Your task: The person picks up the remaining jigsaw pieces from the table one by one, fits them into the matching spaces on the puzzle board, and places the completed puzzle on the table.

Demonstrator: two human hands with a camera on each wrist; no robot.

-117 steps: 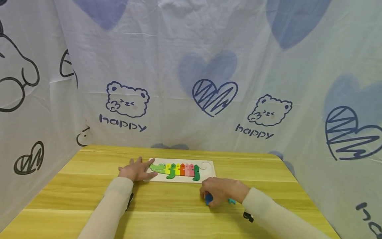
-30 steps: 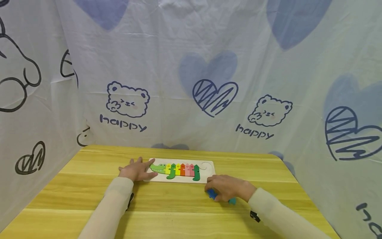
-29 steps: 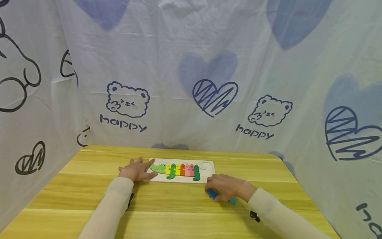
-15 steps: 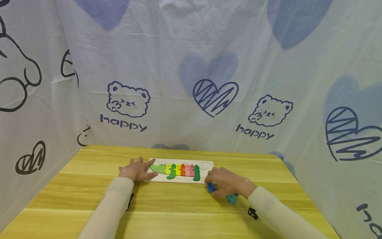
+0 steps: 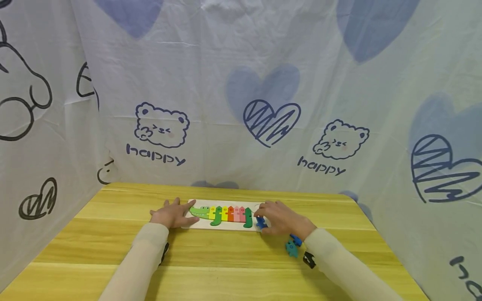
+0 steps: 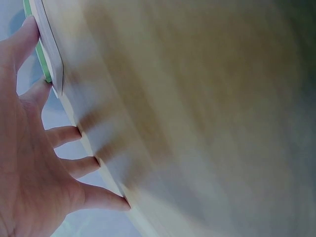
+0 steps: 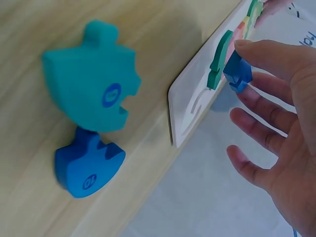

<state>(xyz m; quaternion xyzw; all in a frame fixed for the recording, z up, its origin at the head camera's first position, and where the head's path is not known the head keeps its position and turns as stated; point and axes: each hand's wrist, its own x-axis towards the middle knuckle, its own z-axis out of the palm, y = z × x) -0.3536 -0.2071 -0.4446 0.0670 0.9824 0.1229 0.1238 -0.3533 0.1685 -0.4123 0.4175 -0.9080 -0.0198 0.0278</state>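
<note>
A white puzzle board (image 5: 226,226) lies on the table, bearing a crocodile (image 5: 229,214) built of coloured pieces from its green head to a dark green leg. My left hand (image 5: 171,215) rests with spread fingers at the board's left end, thumb and index finger on the head end. Over the right end my right hand (image 5: 282,219) pinches a blue puzzle piece (image 7: 238,71) between thumb and fingers, beside the dark green leg piece (image 7: 218,59). A teal puzzle piece (image 7: 91,79) and another blue puzzle piece (image 7: 89,163) lie on the table near my right wrist.
The wooden table (image 5: 211,267) reaches back to a white curtain (image 5: 211,83) printed with bears and hearts. More of this cloth hangs at both sides.
My right hand has lifted the blue piece from the table and carried it up and left onto the board's right end, uncovering the other two pieces. My left hand has stayed put.
</note>
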